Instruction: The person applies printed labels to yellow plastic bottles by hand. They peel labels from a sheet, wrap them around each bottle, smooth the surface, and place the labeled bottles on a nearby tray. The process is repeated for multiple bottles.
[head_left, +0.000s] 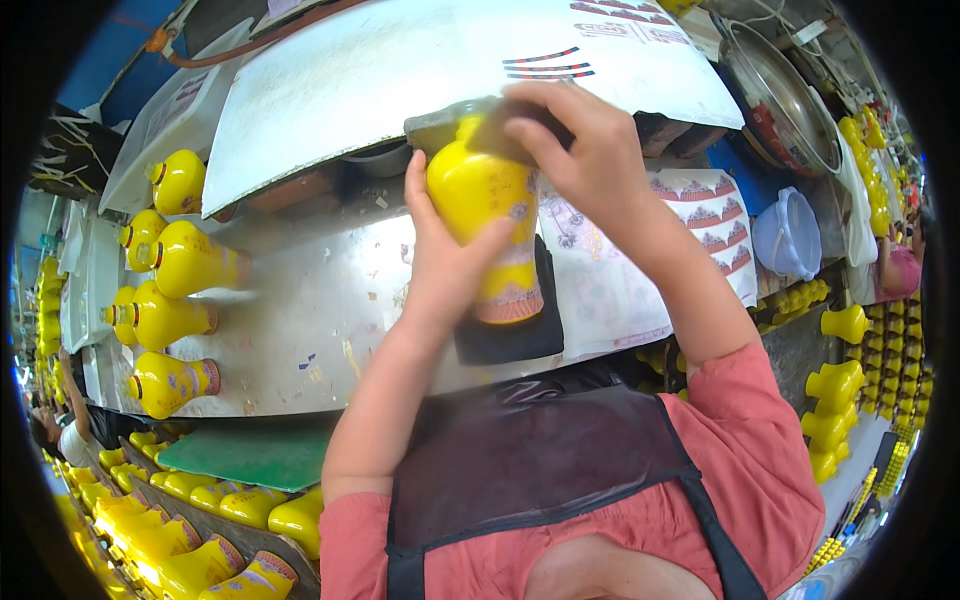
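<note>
My left hand (448, 258) grips the vase (497, 212), neck pointing away, while my right hand (592, 128) holds a dark pad (500, 138) by its shoulder.

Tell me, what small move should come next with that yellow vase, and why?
Perhaps smooth the dark pad lightly down the yellow vase: the right hand has it near the neck, printed patterns lie below, and the left hand steadies the body.
</note>
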